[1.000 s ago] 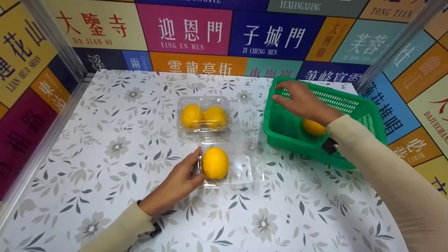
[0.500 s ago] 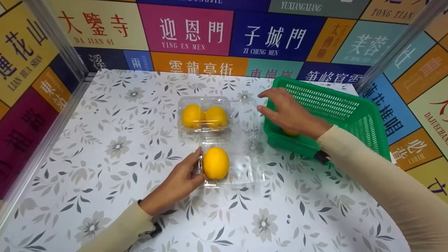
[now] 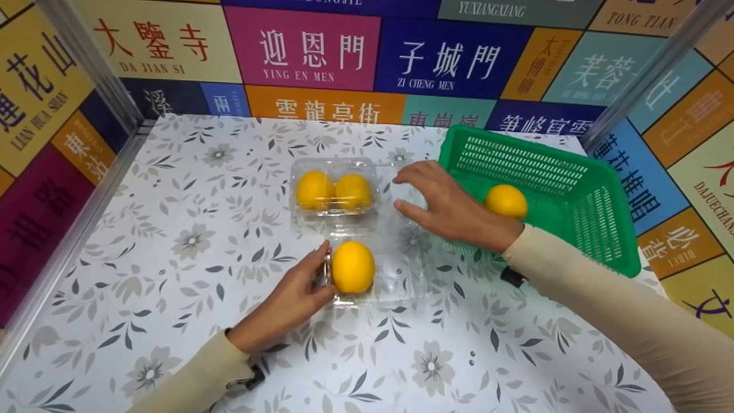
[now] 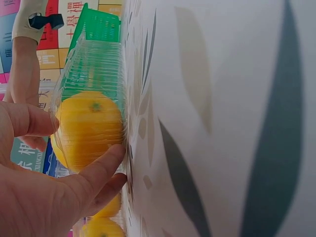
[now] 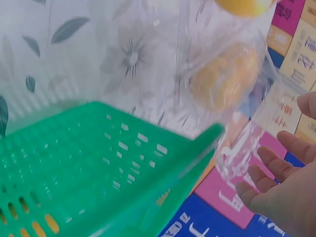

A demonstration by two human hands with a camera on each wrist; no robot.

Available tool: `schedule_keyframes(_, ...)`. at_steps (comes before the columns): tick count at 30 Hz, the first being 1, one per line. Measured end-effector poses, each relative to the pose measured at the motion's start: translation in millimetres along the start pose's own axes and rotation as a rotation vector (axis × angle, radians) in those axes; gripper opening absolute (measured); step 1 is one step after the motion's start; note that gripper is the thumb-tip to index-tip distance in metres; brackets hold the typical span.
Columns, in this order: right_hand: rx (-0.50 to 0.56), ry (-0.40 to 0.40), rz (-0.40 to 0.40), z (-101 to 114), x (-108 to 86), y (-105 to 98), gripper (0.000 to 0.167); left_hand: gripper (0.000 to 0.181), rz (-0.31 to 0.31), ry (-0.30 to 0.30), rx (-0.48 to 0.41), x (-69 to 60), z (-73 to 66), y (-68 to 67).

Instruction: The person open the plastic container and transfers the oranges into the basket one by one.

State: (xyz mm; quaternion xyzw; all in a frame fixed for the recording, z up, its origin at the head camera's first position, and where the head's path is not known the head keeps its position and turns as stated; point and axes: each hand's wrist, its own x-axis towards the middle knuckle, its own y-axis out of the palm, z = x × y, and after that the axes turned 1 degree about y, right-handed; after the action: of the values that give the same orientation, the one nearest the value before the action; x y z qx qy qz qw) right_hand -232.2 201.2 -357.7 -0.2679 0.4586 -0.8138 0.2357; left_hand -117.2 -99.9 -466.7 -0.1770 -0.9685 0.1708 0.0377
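In the head view an opened clear plastic box [image 3: 395, 274] lies on the table with one yellow-orange fruit [image 3: 353, 267] in its left half. My left hand [image 3: 295, 292] rests against the box's left end. In the left wrist view its thumb [image 4: 32, 121] touches the upper rim and its fingers [image 4: 101, 165] lie against the lower wall. My right hand [image 3: 444, 203] hovers with parted fingers and holds nothing, between the box's raised clear lid part and the green basket [image 3: 625, 229]. Another yellow-orange fruit [image 3: 507, 201] sits in that basket, just behind the right hand.
Behind the opened box stands a second clear plastic box [image 3: 367, 163] with two yellow-orange fruits [image 3: 315, 190] inside. A flower-patterned white cloth [image 3: 189, 241] covers the table. Panels with large lettering [image 3: 309, 51] close off the back and sides.
My right hand has moved left and toward me, out from above the basket to the side of the clear boxes. The basket's fruit has shifted about. My left hand stays put.
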Motion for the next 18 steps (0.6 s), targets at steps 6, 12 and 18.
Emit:
schedule_keyframes(6,-0.02,-0.091,0.042,10.3,-5.0,18.4,0.039,0.087,0.006,0.004,0.008,0.4,0.4,-0.4)
schedule_keyframes(12,-0.018,-0.136,0.088,19.1,-9.3,30.6,0.042,0.087,0.006,-0.001,0.01,-0.4,-1.5,-0.4)
schedule_keyframes(18,-0.007,-0.14,0.135,25.1,-11.5,37.7,0.043,0.085,0.014,0.032,0.003,0.9,1.1,-1.4)
